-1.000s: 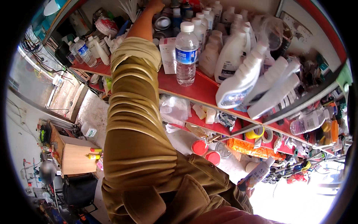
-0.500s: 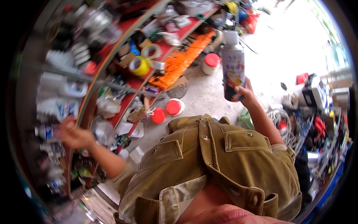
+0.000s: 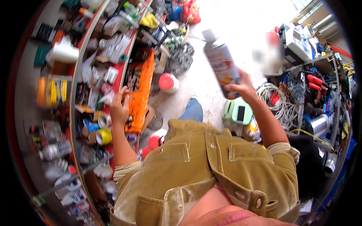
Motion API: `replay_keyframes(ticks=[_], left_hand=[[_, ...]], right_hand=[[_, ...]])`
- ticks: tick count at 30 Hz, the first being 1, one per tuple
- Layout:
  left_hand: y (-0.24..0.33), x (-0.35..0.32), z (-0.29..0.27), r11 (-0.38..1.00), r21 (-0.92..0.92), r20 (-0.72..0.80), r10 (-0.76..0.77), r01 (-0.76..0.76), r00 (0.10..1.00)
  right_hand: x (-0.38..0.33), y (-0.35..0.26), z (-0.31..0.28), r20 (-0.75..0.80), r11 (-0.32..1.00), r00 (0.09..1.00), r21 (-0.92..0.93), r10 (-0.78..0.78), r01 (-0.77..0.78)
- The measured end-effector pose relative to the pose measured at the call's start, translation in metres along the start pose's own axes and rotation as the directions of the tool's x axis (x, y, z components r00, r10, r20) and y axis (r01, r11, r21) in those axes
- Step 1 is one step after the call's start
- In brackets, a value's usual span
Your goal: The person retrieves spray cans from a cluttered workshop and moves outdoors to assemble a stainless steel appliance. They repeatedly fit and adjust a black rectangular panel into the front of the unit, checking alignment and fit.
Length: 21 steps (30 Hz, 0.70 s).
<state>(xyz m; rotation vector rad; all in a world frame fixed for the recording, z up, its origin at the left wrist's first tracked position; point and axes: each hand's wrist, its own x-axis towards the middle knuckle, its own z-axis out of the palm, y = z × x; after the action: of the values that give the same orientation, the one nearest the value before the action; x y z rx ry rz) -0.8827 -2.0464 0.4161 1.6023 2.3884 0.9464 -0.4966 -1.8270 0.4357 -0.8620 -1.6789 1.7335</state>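
The spray can (image 3: 221, 67) is being gripped in the closed right hand (image 3: 241, 87) and has been carried away from the red shelves (image 3: 77, 113), against which the open left hand (image 3: 120, 107) is being rested.

I get one view only, a fisheye on my head looking steeply down my jacket (image 3: 211, 165), very close. Shelves (image 3: 94, 98) curve beyond my left hand (image 3: 120, 107); floor (image 3: 203, 81) lies below my right hand (image 3: 241, 86); the rim seems blurred.
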Motion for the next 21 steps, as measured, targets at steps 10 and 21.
replay_keyframes(ticks=[10, 21], left_hand=[[0.095, 0.38, 0.216, 0.938, -0.068, 0.275, 0.345, -0.34, 0.897], [0.394, 0.719, 0.454, 0.645, -0.323, 0.322, 0.763, -0.692, 0.561]], right_hand=[[0.181, 0.079, -0.219, -0.636, 0.922, 0.714, 0.384, 0.293, -0.037], [0.322, 0.104, -0.548, -0.687, 0.806, 0.596, 0.582, 0.416, 0.109]])
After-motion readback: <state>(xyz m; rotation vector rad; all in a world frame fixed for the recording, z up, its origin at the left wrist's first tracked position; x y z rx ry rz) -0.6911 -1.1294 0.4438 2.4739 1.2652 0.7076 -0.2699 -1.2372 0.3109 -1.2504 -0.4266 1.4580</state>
